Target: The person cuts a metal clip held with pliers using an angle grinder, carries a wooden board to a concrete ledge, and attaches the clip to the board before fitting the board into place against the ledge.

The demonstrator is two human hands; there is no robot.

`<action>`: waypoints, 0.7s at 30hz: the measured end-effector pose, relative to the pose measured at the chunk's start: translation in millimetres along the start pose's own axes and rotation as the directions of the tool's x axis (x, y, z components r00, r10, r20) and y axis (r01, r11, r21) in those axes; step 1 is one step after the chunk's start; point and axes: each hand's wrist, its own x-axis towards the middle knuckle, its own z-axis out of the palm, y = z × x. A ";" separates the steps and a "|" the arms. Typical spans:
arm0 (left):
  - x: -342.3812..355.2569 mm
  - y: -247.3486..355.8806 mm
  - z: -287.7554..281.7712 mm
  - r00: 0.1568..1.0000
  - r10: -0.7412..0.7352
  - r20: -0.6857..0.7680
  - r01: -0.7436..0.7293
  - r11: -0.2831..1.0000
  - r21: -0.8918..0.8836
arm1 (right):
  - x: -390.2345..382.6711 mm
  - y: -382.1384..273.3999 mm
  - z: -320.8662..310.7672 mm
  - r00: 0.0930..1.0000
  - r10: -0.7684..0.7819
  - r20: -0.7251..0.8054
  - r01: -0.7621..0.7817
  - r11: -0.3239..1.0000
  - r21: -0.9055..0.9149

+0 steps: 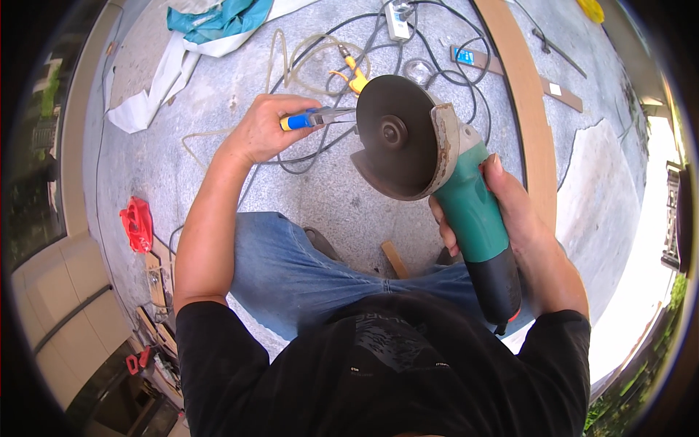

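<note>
Black cables (320,142), clear hose (291,62), power strip (398,22) litter stone floor (182,167) behind tools. Right hand (510,207) grips green angle grinder (466,197); body slants lower right to upper left, disc (393,142) facing viewer. Left hand (266,127) clenches blue-handled pliers (320,116), tip pointing right, just beside disc.
</note>
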 end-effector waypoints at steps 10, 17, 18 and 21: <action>-0.4 36.2 -8.0 0.925 -0.375 -0.060 0.370 0.851 0.372 | 6.3 3.3 -15.6 0.967 -0.242 -0.073 0.228 0.960 -0.165; -6.5 42.1 1.3 0.933 -0.335 -0.127 0.355 0.813 0.462 | 24.4 10.0 -21.9 0.959 -0.212 -0.190 0.167 0.959 -0.231; -7.7 46.7 -0.5 0.919 -0.380 -0.108 0.382 0.786 0.486 | 29.6 12.3 -20.3 0.951 -0.234 -0.200 0.176 0.947 -0.267; -10.1 49.2 -1.1 0.892 -0.445 -0.084 0.422 0.751 0.507 | 41.2 22.2 -17.9 0.935 -0.284 -0.214 0.198 0.916 -0.349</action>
